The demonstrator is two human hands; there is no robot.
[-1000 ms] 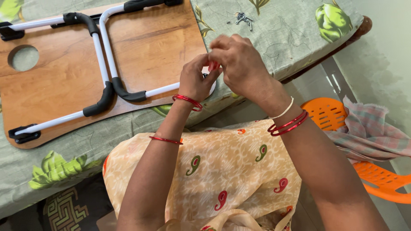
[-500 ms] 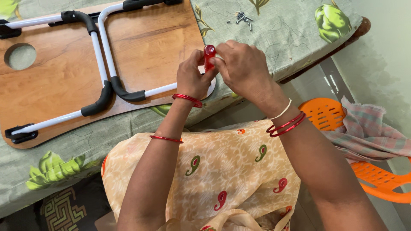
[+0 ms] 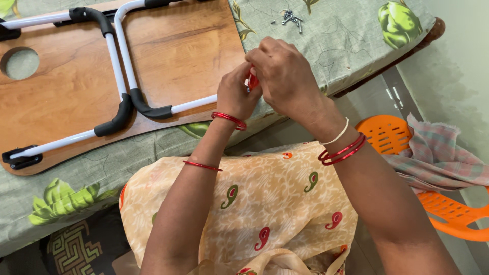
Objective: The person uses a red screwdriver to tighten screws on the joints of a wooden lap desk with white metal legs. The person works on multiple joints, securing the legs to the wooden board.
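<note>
My left hand [image 3: 235, 94] and my right hand [image 3: 284, 76] are closed together around a small red object [image 3: 251, 81], mostly hidden between the fingers. Both hands hover over the front edge of a table covered in a green leaf-print cloth [image 3: 346, 46]. Just left of them lies an upside-down wooden lap table [image 3: 178, 56] with folded white metal legs [image 3: 122, 56] and black foam grips. Red bangles circle both wrists.
A few small metal screws [image 3: 291, 18] lie on the cloth beyond my hands. An orange plastic stool [image 3: 392, 135] with a checked cloth [image 3: 443, 158] on it stands at my right. My lap is covered by patterned yellow fabric [image 3: 265, 203].
Half a second ago the red object stood out above my left fingers. Now my right hand has closed over it and most of it is hidden.
</note>
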